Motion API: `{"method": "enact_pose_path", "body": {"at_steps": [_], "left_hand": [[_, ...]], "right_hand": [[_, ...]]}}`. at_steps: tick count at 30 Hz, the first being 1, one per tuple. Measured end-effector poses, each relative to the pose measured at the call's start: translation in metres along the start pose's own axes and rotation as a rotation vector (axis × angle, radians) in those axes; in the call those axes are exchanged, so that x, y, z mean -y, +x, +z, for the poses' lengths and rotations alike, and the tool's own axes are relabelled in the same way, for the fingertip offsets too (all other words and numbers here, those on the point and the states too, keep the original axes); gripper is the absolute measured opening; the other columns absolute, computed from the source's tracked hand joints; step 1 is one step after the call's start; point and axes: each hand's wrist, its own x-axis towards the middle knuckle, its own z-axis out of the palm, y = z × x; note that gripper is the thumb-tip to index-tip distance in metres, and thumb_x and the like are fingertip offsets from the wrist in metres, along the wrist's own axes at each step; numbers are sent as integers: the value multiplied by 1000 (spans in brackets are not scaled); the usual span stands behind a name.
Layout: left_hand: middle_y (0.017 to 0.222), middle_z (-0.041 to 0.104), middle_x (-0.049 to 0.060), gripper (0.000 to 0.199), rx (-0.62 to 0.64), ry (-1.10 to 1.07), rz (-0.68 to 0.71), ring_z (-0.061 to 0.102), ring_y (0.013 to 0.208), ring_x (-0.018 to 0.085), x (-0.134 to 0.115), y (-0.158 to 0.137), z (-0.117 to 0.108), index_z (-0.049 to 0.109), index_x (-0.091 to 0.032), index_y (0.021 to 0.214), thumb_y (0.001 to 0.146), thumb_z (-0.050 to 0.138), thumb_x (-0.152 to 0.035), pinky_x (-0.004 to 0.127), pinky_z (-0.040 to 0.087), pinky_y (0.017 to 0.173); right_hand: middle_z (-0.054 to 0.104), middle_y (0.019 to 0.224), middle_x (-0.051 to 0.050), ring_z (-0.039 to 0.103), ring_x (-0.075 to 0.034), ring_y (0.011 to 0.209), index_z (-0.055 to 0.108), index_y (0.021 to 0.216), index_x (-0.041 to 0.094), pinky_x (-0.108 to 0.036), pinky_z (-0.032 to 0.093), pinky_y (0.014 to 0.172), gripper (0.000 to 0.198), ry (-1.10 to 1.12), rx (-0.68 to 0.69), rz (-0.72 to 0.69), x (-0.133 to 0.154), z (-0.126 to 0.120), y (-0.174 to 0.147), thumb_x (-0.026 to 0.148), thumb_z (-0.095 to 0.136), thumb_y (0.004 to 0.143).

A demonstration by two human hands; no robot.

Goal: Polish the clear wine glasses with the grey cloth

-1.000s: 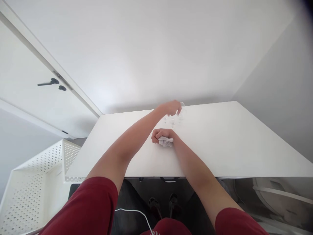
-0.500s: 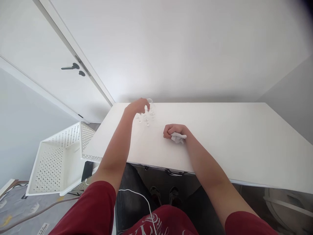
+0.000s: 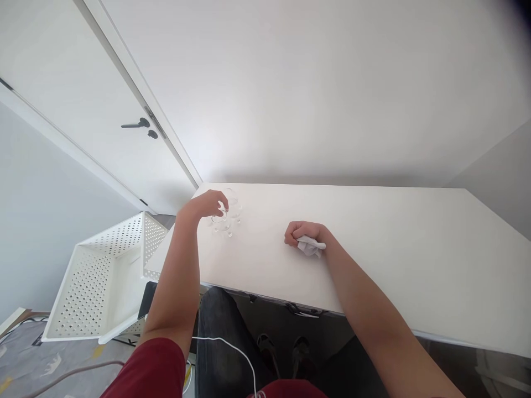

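Note:
On the left of the white tabletop, my left hand (image 3: 209,203) has its thumb and fingers curled round the rim of some clear glassware (image 3: 226,222). It shows several round rims and small ball-like feet; whether it is one joined piece or separate cups I cannot tell. Nearer the middle, my right hand (image 3: 305,231) is closed in a fist and rests low over the table. A crumpled white cloth (image 3: 310,246), or possibly a wipe, pokes out of that fist toward me.
The white table (image 3: 394,249) runs along a plain wall. At its left end stands a white perforated basket (image 3: 85,290), with a dark phone-like object (image 3: 147,298) beside it. A door with a black handle (image 3: 139,124) is at the left. A white cable (image 3: 232,347) crosses my lap.
My left hand and the clear glassware have shifted left along the table together. The right fist still holds the cloth at about the same place. The whole view has tilted slightly.

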Motion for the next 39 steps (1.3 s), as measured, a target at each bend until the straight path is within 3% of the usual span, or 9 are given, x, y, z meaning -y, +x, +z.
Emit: {"method": "enact_pose_path", "body": {"at_steps": [8, 15, 21, 28, 33, 39], "left_hand": [[139, 66, 4, 30, 6, 26, -30, 68, 121, 26, 5, -15, -5, 75, -32, 111, 81, 75, -31, 33, 57, 88], [151, 59, 2, 44, 46, 40, 18, 64, 127, 27, 6, -14, -3, 68, -35, 125, 82, 70, -32, 33, 57, 93], [170, 38, -3, 53, 102, 61, 100, 61, 132, 28, 10, -11, -4, 63, -37, 133, 81, 68, -34, 35, 56, 97], [178, 23, -4, 65, 142, 67, 110, 61, 132, 28, 5, -13, -7, 59, -40, 142, 78, 68, -33, 34, 55, 94], [173, 35, -4, 67, 105, 7, 113, 63, 128, 28, 7, -15, -7, 62, -42, 139, 74, 70, -32, 30, 54, 85], [160, 52, 1, 65, 85, -16, 86, 70, 111, 25, 6, -17, -9, 65, -38, 136, 72, 70, -32, 28, 53, 76]], "right_hand": [[49, 58, 0, 38, -12, 55, 63, 65, 15, -26, 33, 50, 14, 10, -40, 44, 2, 2, 1, 17, 53, 74], [54, 61, -2, 42, -13, 58, 65, 66, 14, -25, 36, 53, 14, 1, -55, 28, 2, 3, 3, 19, 55, 75], [53, 61, -2, 43, -13, 58, 64, 67, 14, -25, 36, 53, 13, 2, -45, 23, -4, -2, 4, 20, 56, 75], [51, 60, -1, 40, -12, 55, 63, 67, 14, -25, 36, 51, 13, -8, -56, 34, -5, -1, 4, 20, 54, 74], [51, 60, -1, 41, -12, 55, 63, 66, 15, -25, 36, 51, 13, 7, -79, 62, 0, 2, 4, 21, 55, 74], [52, 60, -1, 43, -12, 55, 63, 66, 15, -25, 38, 50, 13, -8, -83, 82, 2, 3, 5, 20, 54, 73]]}}
